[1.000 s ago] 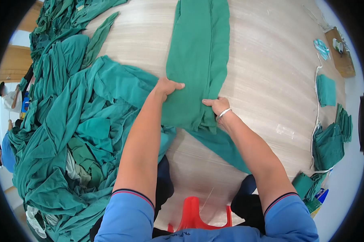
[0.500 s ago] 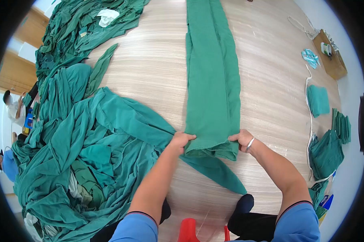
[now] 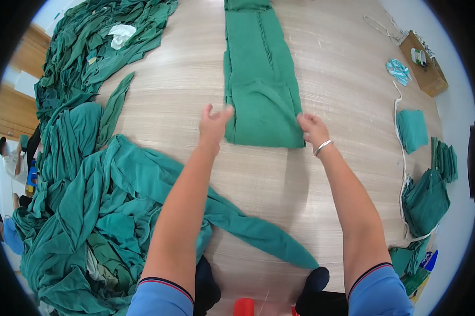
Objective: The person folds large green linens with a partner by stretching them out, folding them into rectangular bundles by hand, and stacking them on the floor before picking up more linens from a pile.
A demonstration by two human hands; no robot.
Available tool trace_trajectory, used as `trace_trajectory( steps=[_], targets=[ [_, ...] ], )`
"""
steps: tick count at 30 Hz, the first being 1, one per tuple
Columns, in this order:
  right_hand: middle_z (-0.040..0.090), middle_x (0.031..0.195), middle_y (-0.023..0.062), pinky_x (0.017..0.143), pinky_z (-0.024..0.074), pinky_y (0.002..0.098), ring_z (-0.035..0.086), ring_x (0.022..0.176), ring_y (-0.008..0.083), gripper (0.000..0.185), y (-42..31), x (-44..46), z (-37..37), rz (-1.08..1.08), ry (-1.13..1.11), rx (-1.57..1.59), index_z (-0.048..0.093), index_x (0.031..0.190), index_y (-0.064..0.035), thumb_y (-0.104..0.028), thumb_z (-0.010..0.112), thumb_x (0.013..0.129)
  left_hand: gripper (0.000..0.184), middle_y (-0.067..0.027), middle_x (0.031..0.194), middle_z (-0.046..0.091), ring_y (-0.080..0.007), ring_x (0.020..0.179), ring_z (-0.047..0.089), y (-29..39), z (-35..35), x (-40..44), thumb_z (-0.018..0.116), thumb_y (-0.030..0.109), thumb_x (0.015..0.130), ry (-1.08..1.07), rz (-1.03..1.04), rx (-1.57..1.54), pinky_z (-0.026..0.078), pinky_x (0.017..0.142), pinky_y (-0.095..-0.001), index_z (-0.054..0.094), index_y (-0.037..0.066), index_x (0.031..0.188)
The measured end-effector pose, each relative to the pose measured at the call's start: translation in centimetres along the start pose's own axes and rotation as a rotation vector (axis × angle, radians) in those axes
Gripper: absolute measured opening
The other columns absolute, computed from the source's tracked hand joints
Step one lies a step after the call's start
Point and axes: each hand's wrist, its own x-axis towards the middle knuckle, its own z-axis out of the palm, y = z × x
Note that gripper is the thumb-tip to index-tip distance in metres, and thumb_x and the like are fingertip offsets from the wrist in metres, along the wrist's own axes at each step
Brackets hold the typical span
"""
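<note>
A long green cloth [image 3: 261,68] lies in a strip on the light wood-patterned surface, its near end folded over into a layer with a few wrinkles. My left hand [image 3: 215,125] is beside its left edge, thumb and fingers apart, holding nothing. At the right edge is my right hand [image 3: 313,129], wearing a silver bangle [image 3: 323,147]. Its fingers are loosely bent and slightly blurred, close to the cloth, with no fabric visibly gripped. Below the strip, a pointed green cloth end [image 3: 264,237] stretches from the pile on the left toward my foot.
Heaped green cloths [image 3: 85,210] cover the left side, with a white cloth [image 3: 122,36] on the far heap. Along the right lie folded green cloths [image 3: 412,130], a white cord [image 3: 397,126] and a cardboard box [image 3: 429,79]. A person in white [image 3: 13,163] is at far left.
My hands have moved away from me, carrying the strip's near end forward and folding it over. Both hands now appear off the fabric, at its sides. The view has shifted slightly.
</note>
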Motion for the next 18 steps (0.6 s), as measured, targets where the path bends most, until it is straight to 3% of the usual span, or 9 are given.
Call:
trace_trajectory(
  steps=[1,5,7,11,13,18],
  targets=[
    [0.048,0.119,0.0206,0.090,0.0425,0.0339,0.051,0.106,0.0299,0.059,1.7,0.6,0.0,-0.121,0.143,-0.597,0.045,0.118,0.0071,-0.031,0.065,0.077,0.067,-0.0210,0.117,0.049,-0.0292,0.103,0.052,-1.9,0.0,0.4,0.068,0.033,0.076,0.116,0.085,0.440,0.045,0.083,-0.0349,0.039,-0.005,0.123],
    [0.050,0.114,0.0192,0.088,0.0434,0.0320,0.053,0.102,0.0298,0.061,5.8,1.4,0.6,-0.144,0.212,-0.733,0.047,0.119,0.0039,-0.030,0.069,0.073,0.070,-0.0195,0.108,0.057,-0.0283,0.100,0.055,-6.9,0.1,0.5,0.074,0.032,0.066,-0.064,0.002,0.467,0.044,0.084,-0.0340,0.047,-0.005,0.119],
    [0.053,0.104,0.0173,0.083,0.0446,0.0333,0.054,0.096,0.0297,0.050,6.2,1.3,1.1,-0.145,0.294,-0.789,0.054,0.110,-0.0002,-0.028,0.069,0.072,0.043,-0.0132,0.094,0.061,-0.0198,0.088,0.057,-8.1,0.7,0.7,0.071,0.018,0.071,0.094,0.058,0.458,0.046,0.075,-0.0310,0.055,-0.004,0.105],
    [0.052,0.100,0.0159,0.080,0.0448,0.0360,0.054,0.091,0.0292,0.037,6.6,2.9,0.4,-0.042,0.198,-0.578,0.058,0.096,-0.0010,-0.024,0.069,0.070,0.038,-0.0105,0.091,0.062,-0.0186,0.081,0.058,-8.1,0.7,2.4,0.070,0.015,0.070,0.168,-0.012,0.472,0.046,0.071,-0.0310,0.057,-0.004,0.100],
    [0.051,0.103,0.0165,0.080,0.0439,0.0378,0.053,0.093,0.0298,0.030,7.1,1.7,0.9,-0.074,0.366,-0.579,0.056,0.085,0.0016,-0.020,0.069,0.068,0.041,-0.0190,0.086,0.062,-0.0304,0.084,0.059,-8.3,0.5,2.5,0.071,0.022,0.067,0.124,-0.029,0.526,0.046,0.077,-0.0352,0.058,-0.002,0.097],
    [0.048,0.107,0.0183,0.083,0.0429,0.0392,0.051,0.096,0.0328,0.035,7.4,0.1,2.4,-0.157,0.502,-0.814,0.058,0.092,0.0011,-0.023,0.069,0.070,0.051,-0.0205,0.098,0.059,-0.0348,0.094,0.055,-7.9,1.9,2.0,0.070,0.024,0.068,0.257,0.067,0.653,0.043,0.083,-0.0398,0.051,-0.002,0.108]
  ],
)
